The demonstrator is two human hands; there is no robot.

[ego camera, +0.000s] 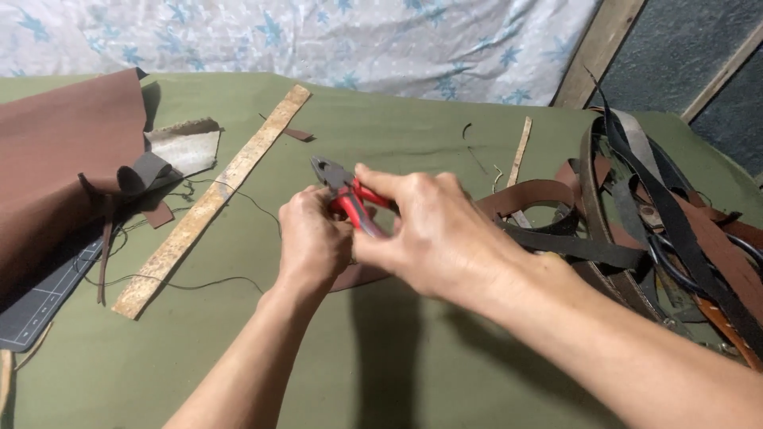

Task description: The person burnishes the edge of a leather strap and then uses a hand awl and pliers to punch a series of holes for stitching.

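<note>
The person's two hands meet over the middle of an olive-green cloth [381,381] that covers the work surface, and between them sits a pair of pliers [346,193] with red handles and a dark metal head. The right hand [433,234] is closed around the red handles, its fingers wrapped over them from the right, so that the head of the pliers juts up and to the left, clear of both hands. The left hand [312,242] is curled shut just below and left of the pliers, touching the right hand; whatever it pinches is hidden by its own fingers. A brown leather strip [358,276] shows beneath the hands, lying on the cloth. To the left lie a long pale strip [208,202] set on a diagonal, a large brown leather sheet [60,151] and the corner of a dark cutting mat [36,306]. To the right is a tangle of black and brown leather straps [668,238].
</note>
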